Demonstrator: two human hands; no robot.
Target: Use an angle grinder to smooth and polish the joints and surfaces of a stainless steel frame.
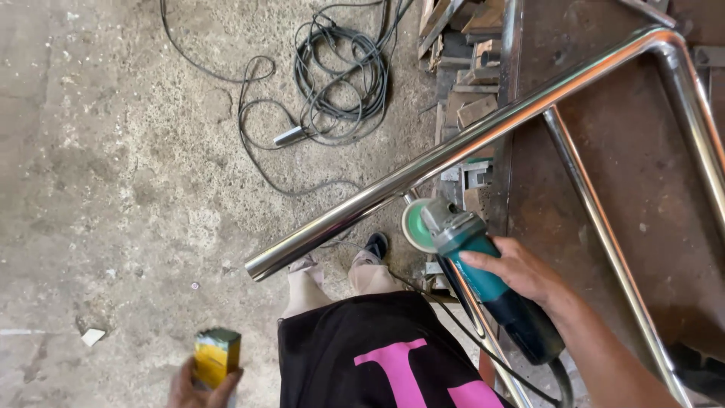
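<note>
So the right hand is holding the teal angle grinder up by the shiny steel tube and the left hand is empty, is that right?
Not quite. In the head view the left hand is not empty: it holds a small yellow-green block. The rest stands: the right hand holds the teal angle grinder by the shiny steel tube.

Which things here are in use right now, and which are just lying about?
In use:
teal angle grinder with green disc, gripped by right hand
small yellow-green block, held in left hand
shiny bent steel tube frame, beside the disc

Lying about:
coiled black cable on concrete floor
offcut pile
</note>
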